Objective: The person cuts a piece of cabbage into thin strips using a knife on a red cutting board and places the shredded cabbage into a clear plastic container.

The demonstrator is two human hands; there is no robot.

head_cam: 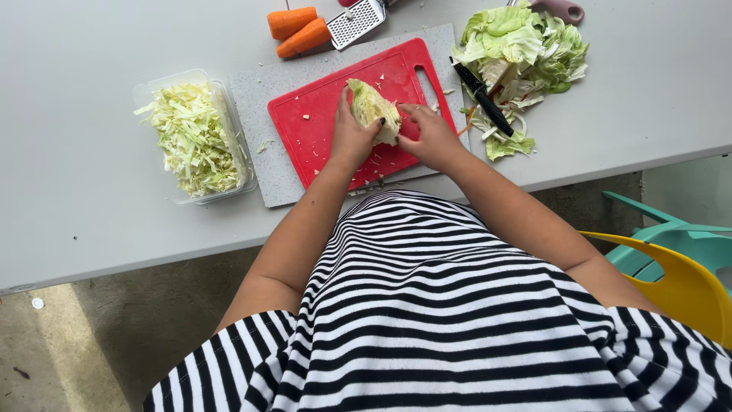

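**Both hands steadying a cabbage wedge on the red board**

The cabbage wedge (373,109) is sitting on the red cutting board (316,126), its long axis running away from the person, pointed end toward the far edge. The left hand (349,137) is pressing against its left flank, fingers curled around it, while the right hand (431,139) is closing on its near right side; each grip is wrapping the wedge, and it is lying between them, about equally near both. The red board is resting on a grey board (255,99) on the pale surface (76,191). A black-handled knife (482,98) is lying just right of the boards, nearer the right hand, beside a heap of cabbage leaves (522,53). To the left, a clear tub (146,91) is holding shredded cabbage (194,137). Two carrots (297,30) and a grater (356,23) are lying at the far edge.
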